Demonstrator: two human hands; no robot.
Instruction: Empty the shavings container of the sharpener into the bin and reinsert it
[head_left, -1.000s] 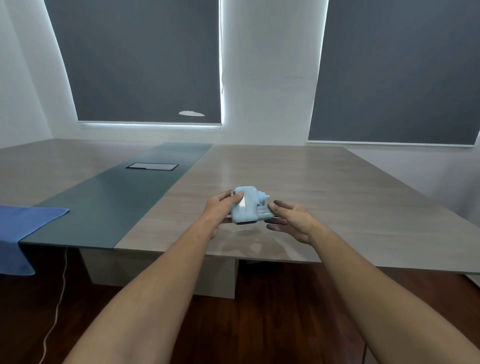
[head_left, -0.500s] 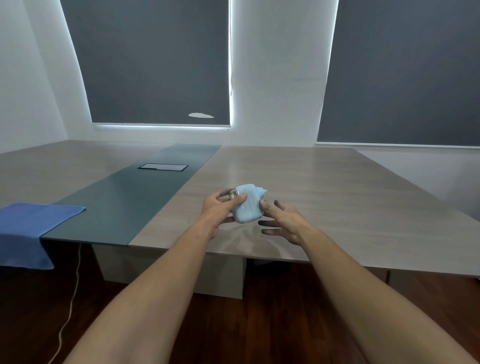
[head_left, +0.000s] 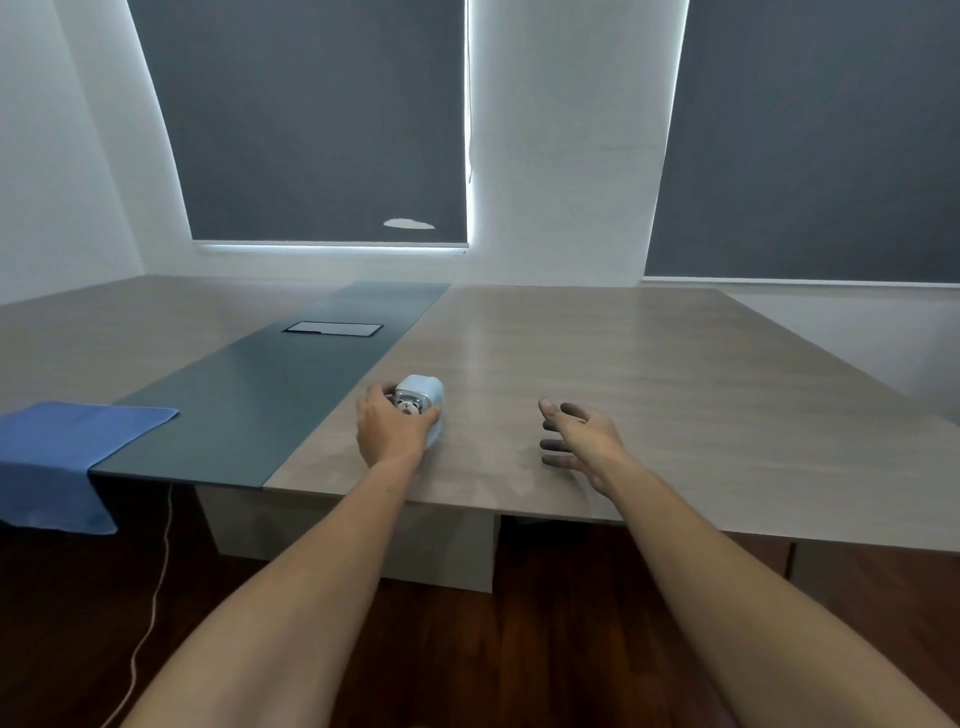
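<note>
Two hands | left hand grip holds sharpener | right hand wide | wooden table

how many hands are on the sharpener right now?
1. The left hand grips the sharpener on the table; the right hand hovers open, apart from it.

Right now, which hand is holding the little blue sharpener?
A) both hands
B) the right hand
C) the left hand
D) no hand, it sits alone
C: the left hand is wrapped around the sharpener on the table, while the right hand is open and apart from it, holding nothing.
</note>
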